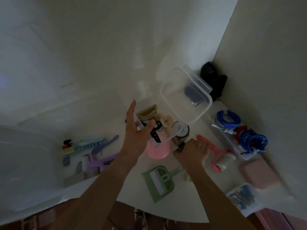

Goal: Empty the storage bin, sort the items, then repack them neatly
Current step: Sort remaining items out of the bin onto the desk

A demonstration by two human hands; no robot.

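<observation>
The left hand (136, 135) is raised with its fingers straight and spread, the thumb angled out to the right; it hovers in front of a small clear plastic box (149, 120) without gripping it. Behind the palm that box holds a tan curved hair clip (147, 112), cream claw clips (166, 122) and a black perforated strap (155, 136).

The right hand (191, 151) rests low on the white table (116, 72), fingers curled down over a small dark object (180, 147); what that object is cannot be told.

Between the two hands lies a smooth pink round shape (157, 150). Just beyond the right hand sits a round dial-faced piece (182, 131), and beyond that a clear rectangular storage bin (184, 97), tilted, with a dark item inside.

Right of the right hand lies a pink-handled lint roller (217, 155), then a clear tray (222, 135) with coiled blue cables (229, 120). Near the right forearm lies a green ribbed dustpan with a white-bristled brush (157, 181).

Well left of the left hand are lilac plastic clips (99, 158) and a teal perforated strip (89, 145).
</observation>
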